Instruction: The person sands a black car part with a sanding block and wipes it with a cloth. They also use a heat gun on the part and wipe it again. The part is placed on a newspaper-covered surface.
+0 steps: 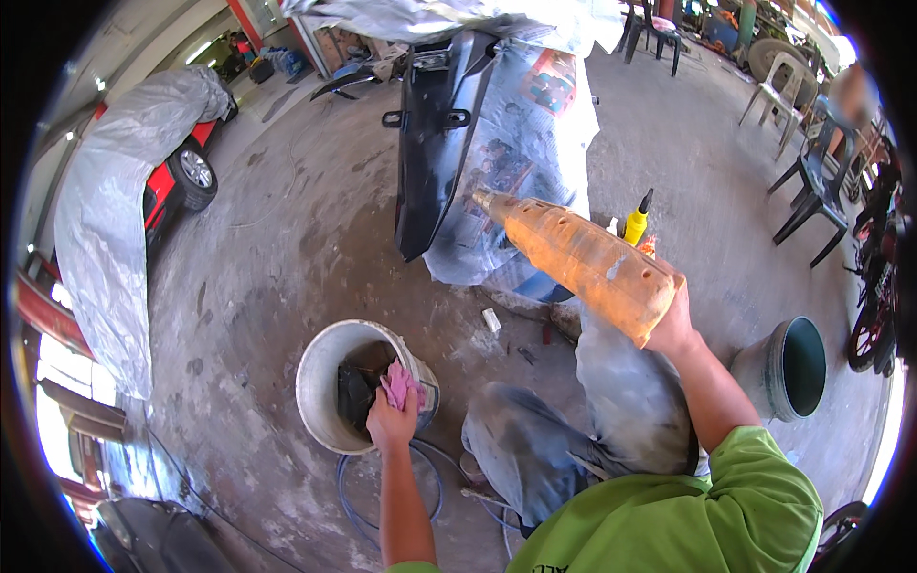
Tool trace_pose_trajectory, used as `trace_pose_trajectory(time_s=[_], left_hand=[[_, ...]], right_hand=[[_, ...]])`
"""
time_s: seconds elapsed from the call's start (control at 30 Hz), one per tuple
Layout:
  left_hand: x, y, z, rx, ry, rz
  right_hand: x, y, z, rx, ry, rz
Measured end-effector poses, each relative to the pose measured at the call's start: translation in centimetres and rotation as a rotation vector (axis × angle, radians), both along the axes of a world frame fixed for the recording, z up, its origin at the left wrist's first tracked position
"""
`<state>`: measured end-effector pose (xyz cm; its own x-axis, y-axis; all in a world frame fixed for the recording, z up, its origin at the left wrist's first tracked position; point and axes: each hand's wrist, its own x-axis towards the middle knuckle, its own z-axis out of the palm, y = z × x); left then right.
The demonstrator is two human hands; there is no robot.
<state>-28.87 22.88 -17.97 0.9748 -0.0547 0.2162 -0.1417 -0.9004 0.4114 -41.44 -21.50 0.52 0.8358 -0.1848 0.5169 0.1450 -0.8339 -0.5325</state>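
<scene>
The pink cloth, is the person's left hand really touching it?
Touching. The head view shows the left hand gripping the pink cloth, with part of it sticking out.

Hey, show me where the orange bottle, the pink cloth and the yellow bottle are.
Orange bottle (pixel 585 262): head view, middle of its body.
Pink cloth (pixel 400 384): head view, bunched part above the fingers.
Yellow bottle (pixel 635 227): head view, body below the black nozzle.

Orange bottle (pixel 585 265) — in right grip (pixel 674 323)
</scene>
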Motion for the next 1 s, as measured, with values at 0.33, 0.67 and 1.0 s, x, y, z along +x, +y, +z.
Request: trace_pose_trajectory(time_s=[0.33, 0.67, 1.0], left_hand=[[-0.1, -0.1, 0.2, 0.032, 0.088, 0.073], [-0.2, 0.1, 0.4, 0.017, 0.085, 0.072], [-0.2, -0.1, 0.5, 0.019, 0.127, 0.090]], right_hand=[[-1.5, 1.3, 1.4, -0.232, -0.122, -0.038], [-1.1, 2.9, 2.0, -0.118, -0.076, -0.055], [-0.7, 0.9, 3.6, -0.276, 0.017, 0.053]])
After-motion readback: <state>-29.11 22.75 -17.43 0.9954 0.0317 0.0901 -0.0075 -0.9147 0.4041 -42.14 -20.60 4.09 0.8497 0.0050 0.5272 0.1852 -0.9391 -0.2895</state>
